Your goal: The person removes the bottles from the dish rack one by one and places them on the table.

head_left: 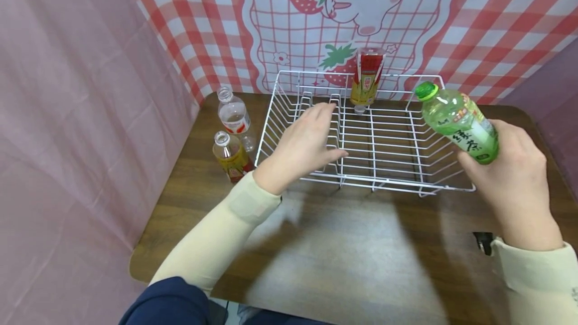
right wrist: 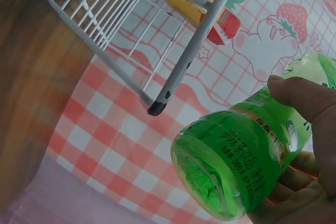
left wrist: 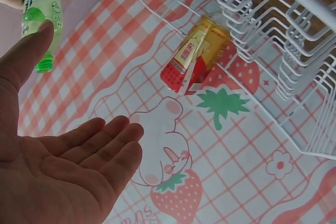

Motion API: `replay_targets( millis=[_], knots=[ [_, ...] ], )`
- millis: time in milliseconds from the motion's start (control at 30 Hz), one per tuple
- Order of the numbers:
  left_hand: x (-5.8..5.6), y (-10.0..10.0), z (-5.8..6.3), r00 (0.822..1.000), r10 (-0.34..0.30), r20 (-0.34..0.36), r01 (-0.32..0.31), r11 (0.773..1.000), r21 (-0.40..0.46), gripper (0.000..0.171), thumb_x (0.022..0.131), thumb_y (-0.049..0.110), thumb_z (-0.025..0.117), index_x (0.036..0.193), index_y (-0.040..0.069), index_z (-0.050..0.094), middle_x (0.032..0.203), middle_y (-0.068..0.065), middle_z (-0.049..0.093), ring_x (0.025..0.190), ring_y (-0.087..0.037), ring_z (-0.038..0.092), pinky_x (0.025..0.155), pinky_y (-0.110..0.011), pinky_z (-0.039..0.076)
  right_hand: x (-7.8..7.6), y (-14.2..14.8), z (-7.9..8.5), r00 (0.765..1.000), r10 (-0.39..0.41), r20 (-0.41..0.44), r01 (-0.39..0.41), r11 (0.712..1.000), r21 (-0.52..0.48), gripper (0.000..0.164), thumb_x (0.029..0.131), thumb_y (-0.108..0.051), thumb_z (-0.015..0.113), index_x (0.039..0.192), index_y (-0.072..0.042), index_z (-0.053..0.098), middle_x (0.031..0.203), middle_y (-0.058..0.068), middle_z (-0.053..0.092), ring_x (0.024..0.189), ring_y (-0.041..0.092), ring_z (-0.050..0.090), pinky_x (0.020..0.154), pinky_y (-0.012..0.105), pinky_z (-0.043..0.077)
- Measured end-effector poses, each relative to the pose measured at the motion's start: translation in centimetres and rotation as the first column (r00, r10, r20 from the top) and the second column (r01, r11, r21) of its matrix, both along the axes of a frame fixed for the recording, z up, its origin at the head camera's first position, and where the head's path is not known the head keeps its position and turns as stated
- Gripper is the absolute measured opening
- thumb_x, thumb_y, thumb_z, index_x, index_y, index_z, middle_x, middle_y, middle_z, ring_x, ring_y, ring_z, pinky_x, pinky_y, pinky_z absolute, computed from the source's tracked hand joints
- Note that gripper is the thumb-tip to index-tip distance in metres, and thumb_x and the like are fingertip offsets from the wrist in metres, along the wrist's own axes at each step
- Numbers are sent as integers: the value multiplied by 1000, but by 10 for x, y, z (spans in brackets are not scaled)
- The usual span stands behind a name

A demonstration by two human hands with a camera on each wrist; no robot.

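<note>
Can pass freely over the table (head_left: 352,255) before the wire rack (head_left: 373,139), and down from above into its middle, right of the dividers (head_left: 335,96). Meets the upside-down bottle (head_left: 367,82) at the back, with the patterned cloth (head_left: 460,44) behind. Is hindered by the left hand (head_left: 304,139) above the dividers, the clear bottle (head_left: 235,117) and amber bottle (head_left: 232,157) just left of the rack, and the green bottle (head_left: 465,127), in the right hand (head_left: 519,169), at the right end.

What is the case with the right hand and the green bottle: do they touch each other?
Touching. The right wrist view shows it plainly: the right hand holds the green bottle, thumb on one side and fingers curled round the other.
</note>
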State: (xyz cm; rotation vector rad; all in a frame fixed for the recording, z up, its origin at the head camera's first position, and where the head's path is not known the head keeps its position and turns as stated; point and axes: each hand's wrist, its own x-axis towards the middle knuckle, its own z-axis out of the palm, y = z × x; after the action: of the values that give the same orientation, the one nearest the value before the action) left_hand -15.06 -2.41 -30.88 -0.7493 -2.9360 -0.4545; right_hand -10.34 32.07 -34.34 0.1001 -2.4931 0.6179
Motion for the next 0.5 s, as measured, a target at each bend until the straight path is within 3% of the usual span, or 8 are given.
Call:
replay_targets(
  millis=[267, 500],
  knots=[
    [-3, -6, -6, 1000, -1, 3, 1, 1000, 26, 102, 81, 50, 84, 153, -3, 35, 155, -16, 41, 142, -26, 38, 118, -31, 26, -3, 7, -4, 999, -21, -25, 20, 1000, -21, 61, 77, -6, 81, 132, 7, 58, 116, 33, 58, 105, 50, 52, 86, 64, 38],
    [-2, -11, -9, 999, 15, 48, -18, 997, 74, 102, 81, 48, 85, 155, 0, 33, 156, -14, 40, 141, -24, 38, 117, -30, 27, -4, 10, -5, 997, -52, -50, 50, 998, -43, 63, 77, -13, 82, 133, 4, 59, 117, 31, 60, 102, 49, 54, 84, 64, 39]
  ],
)
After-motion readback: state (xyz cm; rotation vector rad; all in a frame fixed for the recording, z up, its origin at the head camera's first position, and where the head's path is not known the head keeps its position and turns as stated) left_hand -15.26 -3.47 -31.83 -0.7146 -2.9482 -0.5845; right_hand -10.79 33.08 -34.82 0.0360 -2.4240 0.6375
